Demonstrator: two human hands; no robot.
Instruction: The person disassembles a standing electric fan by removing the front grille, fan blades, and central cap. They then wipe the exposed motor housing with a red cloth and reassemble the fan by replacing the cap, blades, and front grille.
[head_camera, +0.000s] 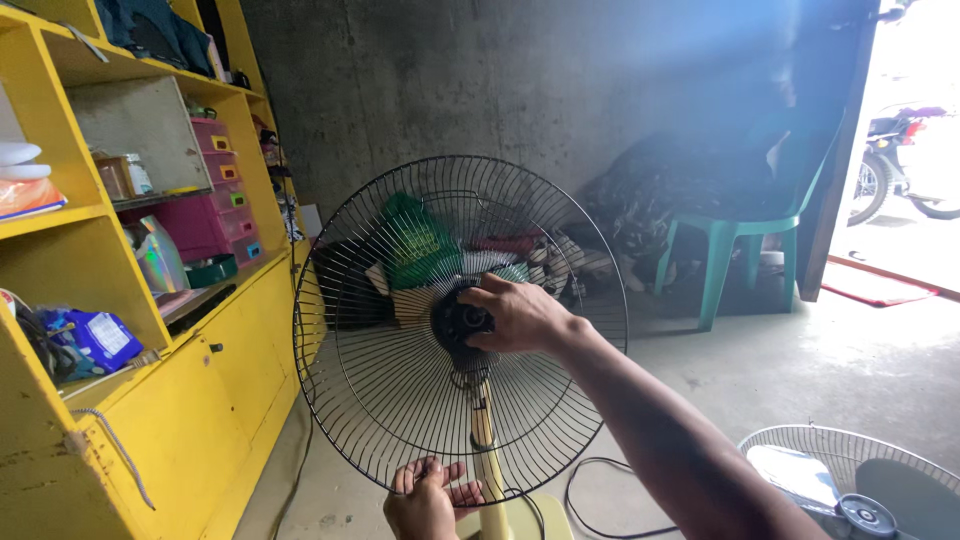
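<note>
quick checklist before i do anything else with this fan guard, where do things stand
1. Right hand on the hub at the guard's middle: ok, fingers wrap it.
2. Left hand steadying the guard at its bottom rim: ok, fingers are at the wires.
3. Blades off: ok, only wire shows inside the guard.
4. Cord unplugged: cannot tell, it loops on the floor and its end is out of view.
5. Stand upright: ok, pole looks straight.
6. Other guard out of the way: ok, it lies on the floor at lower right, apart from the stand.
</note>
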